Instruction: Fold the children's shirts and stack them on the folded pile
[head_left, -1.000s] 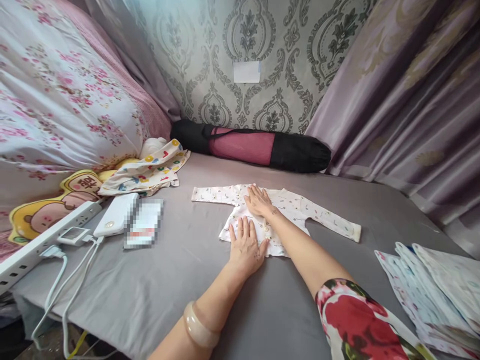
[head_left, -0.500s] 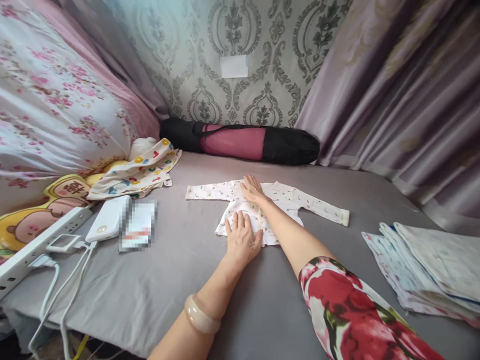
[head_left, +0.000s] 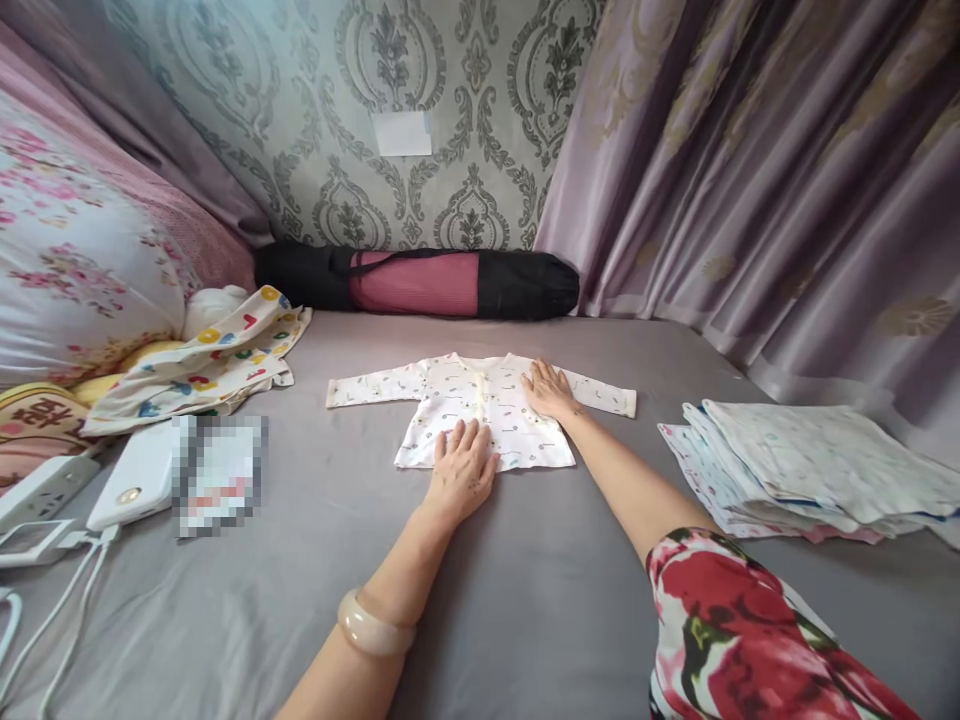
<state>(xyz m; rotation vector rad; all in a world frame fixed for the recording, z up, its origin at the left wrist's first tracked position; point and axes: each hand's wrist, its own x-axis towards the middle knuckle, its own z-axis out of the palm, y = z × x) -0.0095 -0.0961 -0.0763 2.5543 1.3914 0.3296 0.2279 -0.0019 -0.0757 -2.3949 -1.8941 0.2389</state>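
Observation:
A small white long-sleeved baby shirt (head_left: 450, 405) with a tiny print lies spread flat on the grey sheet (head_left: 525, 600), sleeves out to both sides. My left hand (head_left: 461, 470) rests palm down on its lower hem near the middle, fingers extended. Lying flat at the base of the shirt's right-hand sleeve is my right hand (head_left: 551, 390), fingers stretched out. Neither hand grips the cloth. Parts of the shirt under the palms are hidden.
To the right sits a stack of folded cloths (head_left: 810, 465). A black and pink rolled bag (head_left: 416, 283) lies along the wall. At left are a patterned cloth (head_left: 202, 365), a white power bank (head_left: 142, 475), a power strip (head_left: 45, 490), cables and a blurred packet (head_left: 221, 478).
My right hand has moved from the shirt's left shoulder area across to the right sleeve's base. The right sleeve lies straighter and the body flatter. The view has turned to the right.

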